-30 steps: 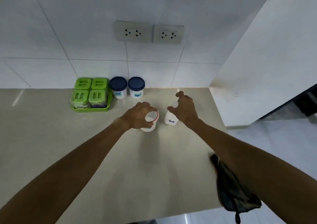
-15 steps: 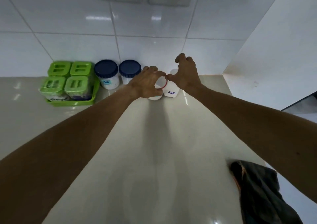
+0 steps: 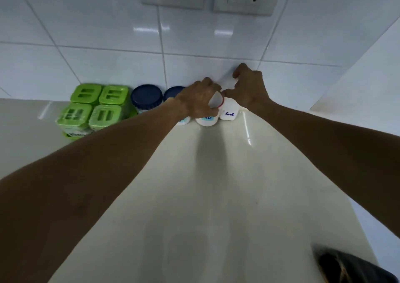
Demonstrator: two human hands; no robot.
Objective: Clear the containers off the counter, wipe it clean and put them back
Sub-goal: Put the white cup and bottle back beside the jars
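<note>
Broadly, the glossy beige stone counter (image 3: pixel 216 196) stretches wide between both forearms, and its right edge runs past a dark crumpled cloth (image 3: pixel 350 267) at the near corner. Along the white tiled wall (image 3: pixel 108 44) at the back edge stand four green-lidded square tubs (image 3: pixel 95 107), then two navy-lidded white jars (image 3: pixel 146 96). Next comes a red-rimmed white jar (image 3: pixel 206 119), touching a white plastic jar marked Salt (image 3: pixel 229 111). The left hand (image 3: pixel 198 102) grips the red-rimmed jar from above. The right hand (image 3: pixel 249 90) curls over the Salt jar's top, forefinger lifted near the tiles.

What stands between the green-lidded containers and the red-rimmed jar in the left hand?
A navy-lidded jar and a second navy-lidded jar, partly hidden behind the left hand, in the head view.
</note>
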